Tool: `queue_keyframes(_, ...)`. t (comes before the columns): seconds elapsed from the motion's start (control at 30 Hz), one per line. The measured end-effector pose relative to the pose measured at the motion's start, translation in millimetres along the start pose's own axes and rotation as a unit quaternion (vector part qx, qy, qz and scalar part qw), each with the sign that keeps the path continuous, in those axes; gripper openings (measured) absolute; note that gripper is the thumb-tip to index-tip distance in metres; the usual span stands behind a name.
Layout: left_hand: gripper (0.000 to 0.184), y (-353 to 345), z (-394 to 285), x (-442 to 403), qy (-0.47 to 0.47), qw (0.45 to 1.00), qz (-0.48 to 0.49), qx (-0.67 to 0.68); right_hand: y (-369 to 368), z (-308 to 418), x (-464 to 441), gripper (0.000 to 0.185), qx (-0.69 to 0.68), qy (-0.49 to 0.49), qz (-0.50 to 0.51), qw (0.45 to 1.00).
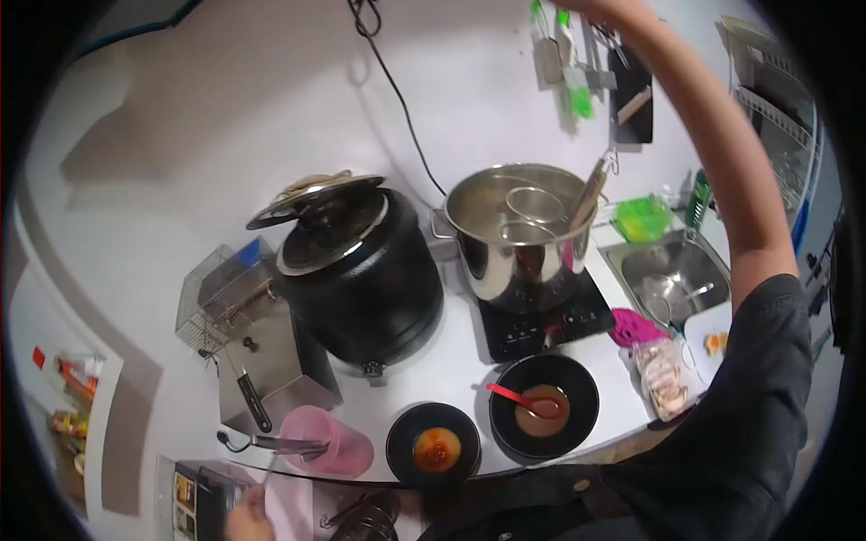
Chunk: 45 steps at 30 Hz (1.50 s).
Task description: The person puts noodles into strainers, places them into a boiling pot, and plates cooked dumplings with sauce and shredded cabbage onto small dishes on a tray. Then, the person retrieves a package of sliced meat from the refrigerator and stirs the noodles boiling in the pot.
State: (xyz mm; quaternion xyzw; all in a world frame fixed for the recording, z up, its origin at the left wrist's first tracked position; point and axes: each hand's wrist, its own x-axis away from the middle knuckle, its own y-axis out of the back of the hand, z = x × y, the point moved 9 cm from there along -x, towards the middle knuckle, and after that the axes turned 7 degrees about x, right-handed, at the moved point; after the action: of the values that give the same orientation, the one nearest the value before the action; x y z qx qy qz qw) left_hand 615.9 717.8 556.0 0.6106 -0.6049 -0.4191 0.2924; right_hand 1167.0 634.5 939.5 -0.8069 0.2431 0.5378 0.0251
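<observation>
My left hand (248, 520), blurred, is low at the left with its fingers closed round a thin grey handle (269, 471); the kind of utensil cannot be made out. Just above it stands a pink plastic jug (347, 448) with metal utensils (293, 444) across its mouth. My right arm reaches up to the wall, and only part of my right hand (600, 7) shows at the top edge, its fingers cut off. Beside it hang green-handled utensils (566, 45). Two black bowls stand at the counter front: one (406, 433) holds brownish sauce, the other (505, 428) brown liquid and a red spoon (514, 397).
A steel stockpot (510, 266) with strainers sits on an induction hob (514, 338). To its left are a black soup kettle (397, 288), lid tilted up, and a fryer (257, 361) with a wire basket (203, 311). The sink (663, 270) and packaged meat (665, 383) lie right.
</observation>
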Motion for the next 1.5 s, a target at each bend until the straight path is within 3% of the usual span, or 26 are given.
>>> queue_keyframes(0.03, 0.028, 21.3, -1.5, -1.9, -0.006, 0.999, -0.046, -0.008, -40.4, -21.2, 39.5, 0.056, 0.032, -0.074, 0.14, 0.987)
queue_keyframes(0.07, 0.043, 31.5, -17.6, -4.7, 0.0, 0.998, 0.041, -0.048, -82.2, -48.7, 87.6, 0.053, 0.092, -0.049, 0.178, 0.979)
queue_keyframes(0.1, 0.047, 41.4, -12.8, -8.3, 0.133, 0.985, 0.036, -0.103, -124.5, -78.4, 140.9, 0.051, 0.148, -0.022, 0.215, 0.965)
queue_keyframes(0.13, 0.029, 48.7, -20.9, -24.5, -0.061, 0.992, -0.109, 0.022, -148.3, -108.5, 191.5, 0.056, 0.078, -0.13, 0.256, 0.955)
queue_keyframes(0.17, 0.031, 47.2, -46.3, -30.8, -0.103, 0.987, -0.122, 0.034, -171.2, -132.5, 245.1, 0.061, 0.006, -0.237, 0.295, 0.926)
queue_keyframes(0.2, 0.031, 37.0, -81.4, -41.7, -0.091, 0.991, -0.047, 0.086, -190.3, -156.3, 306.2, 0.071, -0.07, -0.352, 0.246, 0.9)
queue_keyframes(0.23, 0.03, 29.2, -114.6, -49.6, -0.11, 0.993, -0.037, 0.018, -202.0, -173.1, 353.6, 0.08, -0.144, -0.46, 0.19, 0.855)
queue_keyframes(0.27, 0.021, 20.8, -162.5, -51.0, -0.201, 0.975, -0.072, 0.068, -204.8, -162.2, 380.1, 0.078, -0.228, -0.533, 0.177, 0.795)
queue_keyframes(0.3, 0.018, 5.5, -204.2, -56.3, -0.23, 0.965, -0.029, 0.127, -209.0, -140.0, 404.4, 0.076, -0.309, -0.599, 0.161, 0.721)
queue_keyframes(0.33, 0.018, -0.1, -262.7, -47.0, -0.371, 0.918, -0.068, 0.119, -220.1, -119.4, 414.1, 0.069, -0.421, -0.627, 0.114, 0.646)
queue_keyframes(0.37, 0.02, -13.2, -316.8, -43.0, -0.474, 0.874, -0.045, 0.1, -233.0, -99.3, 417.3, 0.063, -0.522, -0.644, 0.064, 0.556)
queue_keyframes(0.4, 0.024, -31.6, -355.1, -44.4, -0.486, 0.868, -0.054, 0.08, -244.8, -96.1, 416.2, 0.042, -0.552, -0.63, -0.014, 0.546)
queue_keyframes(0.43, 0.028, -59.0, -390.7, -53.1, -0.479, 0.877, -0.017, 0.014, -246.3, -94.9, 406.4, 0.027, -0.51, -0.603, -0.046, 0.612)
queue_keyframes(0.47, 0.025, -90.9, -431.2, -59.9, -0.471, 0.88, 0.031, -0.051, -237.5, -87.0, 390.0, 0.022, -0.46, -0.602, -0.008, 0.653)
queue_keyframes(0.53, 0.026, -163.1, -494.3, -76.1, -0.542, 0.831, 0.067, -0.11, -226.9, -69.2, 356.2, 0.016, -0.5, -0.541, -0.051, 0.674)
queue_keyframes(0.63, 0.024, -274.4, -552.0, -96.0, -0.504, 0.797, 0.174, -0.283, -218.1, -70.2, 350.9, 0.008, -0.548, -0.522, -0.066, 0.651)
queue_keyframes(0.7, 0.024, -326.6, -560.1, -106.9, -0.496, 0.781, 0.196, -0.325, -218.1, -78.6, 367.8, 0.008, -0.564, -0.547, -0.066, 0.615)
queue_keyframes(0.73, 0.023, -332.0, -570.4, -114.2, -0.499, 0.774, 0.178, -0.348, -220.1, -83.3, 373.1, 0.008, -0.574, -0.558, -0.065, 0.596)
queue_keyframes(0.83, 0.016, -324.7, -596.8, -122.7, -0.542, 0.739, 0.134, -0.377, -213.9, -87.8, 373.3, 0.009, -0.596, -0.516, -0.073, 0.611)
queue_keyframes(1.0, 0.012, -340.2, -571.8, -103.4, -0.548, 0.712, 0.187, -0.397, -217.9, -87.2, 378.8, 0.009, -0.613, -0.52, -0.084, 0.589)
queue_keyframes(1.1, 0.014, -319.4, -586.7, -125.1, -0.559, 0.736, 0.131, -0.358, -215.1, -86.9, 378.7, 0.009, -0.598, -0.519, -0.075, 0.606)
queue_keyframes(1.23, 0.02, -316.0, -576.3, -87.4, -0.548, 0.739, 0.189, -0.343, -214.4, -89.1, 378.5, 0.009, -0.605, -0.513, -0.082, 0.603)
queue_keyframes(1.37, 0.015, -296.3, -588.6, -122.2, -0.532, 0.764, 0.17, -0.323, -216.3, -86.5, 379.7, 0.009, -0.613, -0.51, -0.095, 0.596)
queue_keyframes(1.47, 0.011, -319.3, -575.1, -102.0, -0.551, 0.738, 0.24, -0.307, -217.1, -87.4, 380.0, 0.008, -0.611, -0.515, -0.092, 0.594)
queue_keyframes(1.5, 0.011, -318.8, -575.9, -108.7, -0.555, 0.735, 0.206, -0.33, -218.1, -86.9, 381.1, 0.008, -0.616, -0.519, -0.092, 0.586)
